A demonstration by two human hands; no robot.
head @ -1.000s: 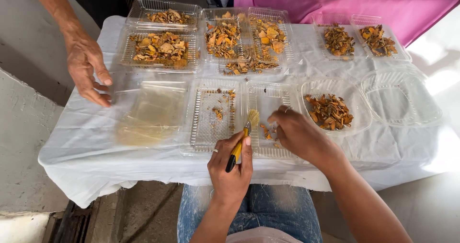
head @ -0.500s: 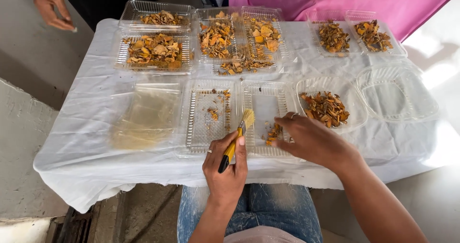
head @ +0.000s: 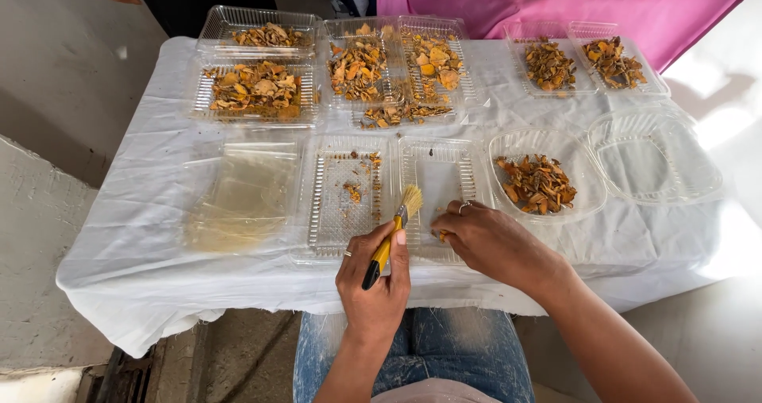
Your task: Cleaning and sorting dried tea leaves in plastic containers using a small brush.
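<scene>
A white-clothed table (head: pixel 159 268) is covered with clear trays of orange-brown dried pieces (head: pixel 255 89). An open hinged clear tray (head: pixel 337 200), nearly bare, is set at the near edge. A yellow-handled brush (head: pixel 393 235) is gripped by the left hand (head: pixel 373 280); a small piece is pinched by the right hand (head: pixel 492 240).

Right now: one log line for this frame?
left hand: holds yellow-handled brush | right hand: on open clear tray | dried orange pieces alongside

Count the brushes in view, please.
1. The yellow-handled brush is held in the left hand, its bristles over the open clear tray; the right hand rests beside it. Others may lie out of sight.
</scene>
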